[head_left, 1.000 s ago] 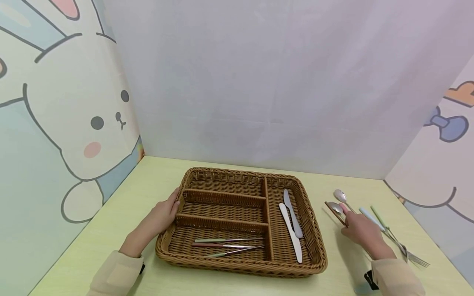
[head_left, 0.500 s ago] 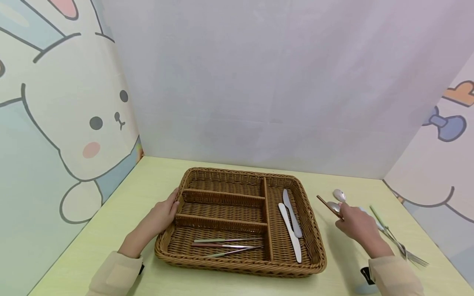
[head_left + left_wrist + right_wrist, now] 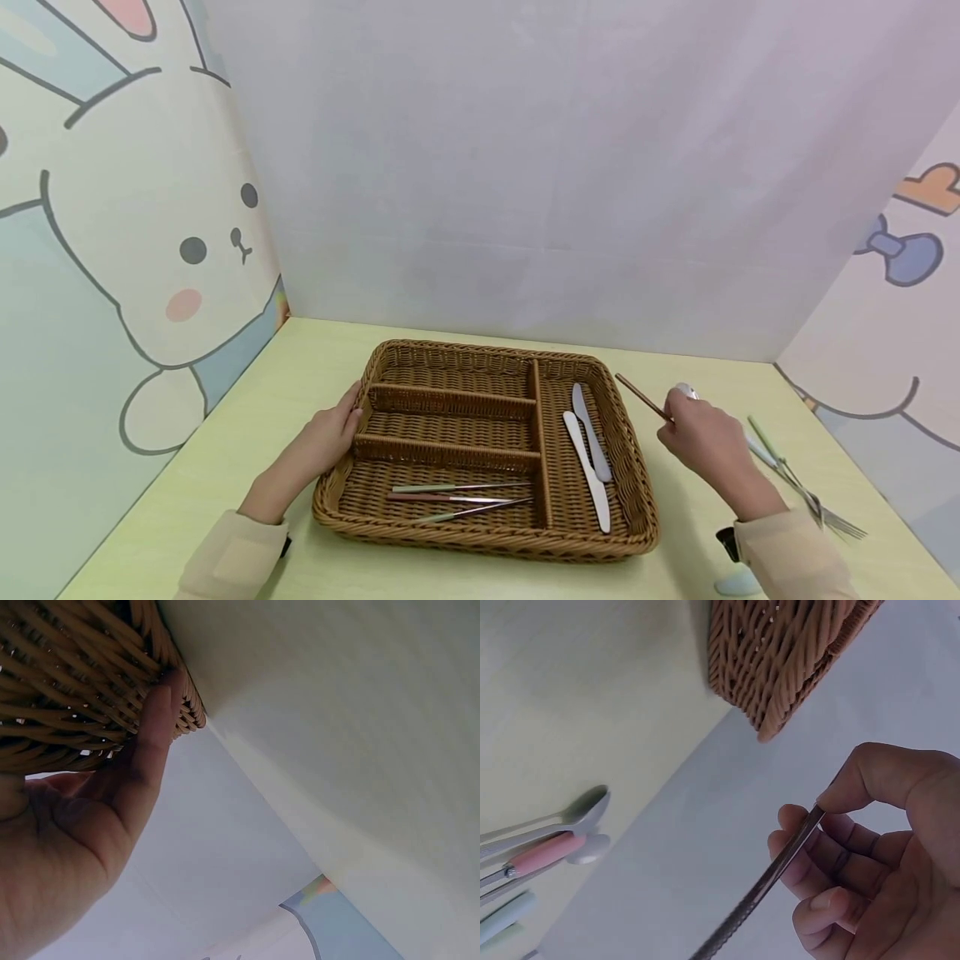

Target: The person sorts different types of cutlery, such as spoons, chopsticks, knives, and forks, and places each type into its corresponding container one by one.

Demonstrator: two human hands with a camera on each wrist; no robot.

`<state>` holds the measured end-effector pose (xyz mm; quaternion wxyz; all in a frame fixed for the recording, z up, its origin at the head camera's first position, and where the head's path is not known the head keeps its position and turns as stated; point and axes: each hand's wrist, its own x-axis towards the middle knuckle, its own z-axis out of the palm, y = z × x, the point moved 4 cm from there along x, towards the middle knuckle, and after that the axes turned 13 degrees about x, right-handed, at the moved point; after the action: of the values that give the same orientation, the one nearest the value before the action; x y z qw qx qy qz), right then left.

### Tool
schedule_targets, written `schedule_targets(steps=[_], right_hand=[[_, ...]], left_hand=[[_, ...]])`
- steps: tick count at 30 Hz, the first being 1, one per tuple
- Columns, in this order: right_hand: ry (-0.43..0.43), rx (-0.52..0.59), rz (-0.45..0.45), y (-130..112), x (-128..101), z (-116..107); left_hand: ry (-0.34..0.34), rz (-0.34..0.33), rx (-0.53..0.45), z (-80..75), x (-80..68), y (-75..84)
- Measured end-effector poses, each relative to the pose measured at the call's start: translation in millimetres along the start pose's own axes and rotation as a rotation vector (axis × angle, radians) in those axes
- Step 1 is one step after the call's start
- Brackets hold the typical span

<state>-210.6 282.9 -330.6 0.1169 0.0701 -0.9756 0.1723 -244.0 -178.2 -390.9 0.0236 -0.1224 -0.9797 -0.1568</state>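
My left hand [image 3: 326, 437] holds the left side of the brown wicker basket [image 3: 487, 546]. In the left wrist view its fingers [image 3: 154, 724] lie along the outer weave. My right hand [image 3: 708, 446] is over the table to the right of the basket and pinches a brown chopstick [image 3: 645, 397] between thumb and fingers. The chopstick's free end points up and left toward the basket's right rim. The right wrist view shows this chopstick [image 3: 757, 896] dark and shiny, apart from the basket wall. Three more chopsticks [image 3: 423, 487] lie in the front left compartment, two table knives [image 3: 588, 471] in the right one.
Spoons [image 3: 592, 810] and a pink handle [image 3: 547, 855] lie on the table by the right hand. Forks [image 3: 840, 523] and green [image 3: 763, 435] and pale blue handles lie farther right. A pale blue piece [image 3: 738, 582] is below the right sleeve. Printed walls close in the table.
My right hand has lifted the chopstick from among the spoons and moved left toward the basket, uncovering part of the blue handle. The left hand and basket have stayed in place.
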Motion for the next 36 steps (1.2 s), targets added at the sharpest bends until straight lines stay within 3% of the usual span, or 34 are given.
schedule_targets(steps=[11,20,27,36], right_hand=[[0.085,-0.068,-0.168,-45.0,3.1,-3.5],[0.077,-0.097,-0.258,-81.7,8.1,-4.5],[0.063,-0.141,-0.333,-108.8,10.9,7.5],[0.065,-0.278,-0.533,-142.4,8.4,25.6]], left_hand=[[-0.004,-0.002,-0.001,-0.4,-0.1,0.0],[0.006,0.003,0.003,-0.5,0.9,-0.6],[0.003,-0.001,-0.002,0.3,1.5,-0.8],[0.002,0.0,-0.001,1.1,1.7,-1.2]])
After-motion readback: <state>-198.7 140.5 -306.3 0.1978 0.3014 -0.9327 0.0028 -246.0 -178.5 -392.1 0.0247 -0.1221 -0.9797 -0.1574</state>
